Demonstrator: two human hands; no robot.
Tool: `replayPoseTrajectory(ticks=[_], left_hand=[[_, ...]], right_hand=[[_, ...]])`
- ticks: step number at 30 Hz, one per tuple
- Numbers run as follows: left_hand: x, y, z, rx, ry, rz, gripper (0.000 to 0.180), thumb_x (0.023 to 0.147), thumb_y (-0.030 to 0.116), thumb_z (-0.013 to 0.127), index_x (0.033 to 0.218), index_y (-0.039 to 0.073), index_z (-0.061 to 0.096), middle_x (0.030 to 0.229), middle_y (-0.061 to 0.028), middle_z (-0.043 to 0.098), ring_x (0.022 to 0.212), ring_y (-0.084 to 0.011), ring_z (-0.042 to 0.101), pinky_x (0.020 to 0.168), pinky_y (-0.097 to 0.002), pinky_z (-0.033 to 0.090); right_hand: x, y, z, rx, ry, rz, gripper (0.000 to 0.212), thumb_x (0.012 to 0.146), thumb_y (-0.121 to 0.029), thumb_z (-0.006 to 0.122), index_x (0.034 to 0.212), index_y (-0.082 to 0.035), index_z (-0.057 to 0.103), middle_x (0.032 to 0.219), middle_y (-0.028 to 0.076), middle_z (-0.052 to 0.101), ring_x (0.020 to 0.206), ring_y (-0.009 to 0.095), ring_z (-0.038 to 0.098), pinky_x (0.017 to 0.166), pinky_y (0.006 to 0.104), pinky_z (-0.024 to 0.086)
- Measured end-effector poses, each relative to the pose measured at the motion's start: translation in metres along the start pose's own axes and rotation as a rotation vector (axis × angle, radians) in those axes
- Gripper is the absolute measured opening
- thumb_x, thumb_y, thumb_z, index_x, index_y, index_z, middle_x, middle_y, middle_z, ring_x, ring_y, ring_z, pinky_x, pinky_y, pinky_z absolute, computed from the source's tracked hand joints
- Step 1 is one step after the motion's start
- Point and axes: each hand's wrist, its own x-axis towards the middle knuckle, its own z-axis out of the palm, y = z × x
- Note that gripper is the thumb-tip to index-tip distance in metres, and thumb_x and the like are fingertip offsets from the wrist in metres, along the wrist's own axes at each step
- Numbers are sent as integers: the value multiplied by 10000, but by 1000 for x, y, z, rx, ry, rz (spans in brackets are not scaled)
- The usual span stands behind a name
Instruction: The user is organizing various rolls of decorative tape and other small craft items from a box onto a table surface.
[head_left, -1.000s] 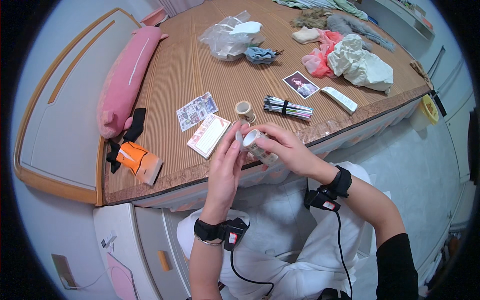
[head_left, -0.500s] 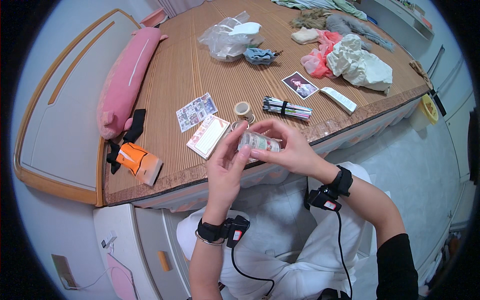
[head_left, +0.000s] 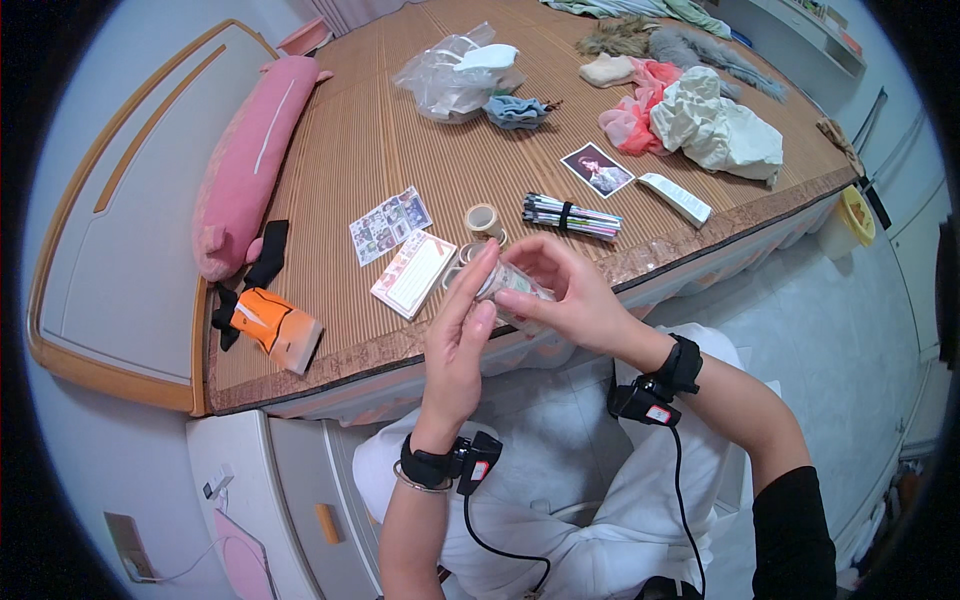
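Between my hands, just over the bed's near edge, a small clear cylindrical pack (head_left: pixel 522 291) with pale printed patterns is tilted. My right hand (head_left: pixel 568 292) wraps round it, thumb on the near side and fingers over the top. My left hand (head_left: pixel 457 330) takes its left end between thumb and straighter fingers, which partly cover it. Right behind my left fingertips are rolls of tape (head_left: pixel 484 221) on the mat. A pale notepad (head_left: pixel 414 274) with a pink border lies left of them, and a sticker sheet (head_left: pixel 391 226) lies farther off.
A strapped bundle of pens (head_left: pixel 571 217), a photo card (head_left: pixel 597 170) and a white box (head_left: pixel 675 200) lie to the right. An orange pouch (head_left: pixel 275 328) and a long pink plush (head_left: pixel 255 160) are at left. Farther back are a plastic bag (head_left: pixel 450 80) and crumpled cloths (head_left: pixel 715 120).
The clear pack has tipped, its right end lower. My left thumb has slid down slightly, and my right fingers cover more of the pack. The items on the bed stay put.
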Motion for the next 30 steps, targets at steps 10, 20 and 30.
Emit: replayPoseTrajectory(ticks=[10,20,30], left_hand=[[-3,-1,0,134,40,73,544,842,89,637,1354,17,466,1398,-173,473,1321,-279,428,1100,-386,310],[-1,-4,-4,122,83,88,423,896,98,579,1305,1,534,1342,-180,529,1285,-278,471,1084,-379,335],[1,1,-7,310,137,86,394,854,80,647,1243,38,606,1240,-132,616,1168,-247,563,1006,-354,418]], right_hand=[[-1,-4,-3,261,-127,140,459,902,-173,658,1281,-10,455,1153,71,557,1073,133,554,906,275,467],[-2,0,-3,244,-112,171,489,908,-189,648,1318,-22,440,1168,76,576,1020,135,594,718,291,576],[-6,0,0,238,-112,174,441,963,-227,568,1326,2,464,1070,68,620,923,115,612,689,285,567]])
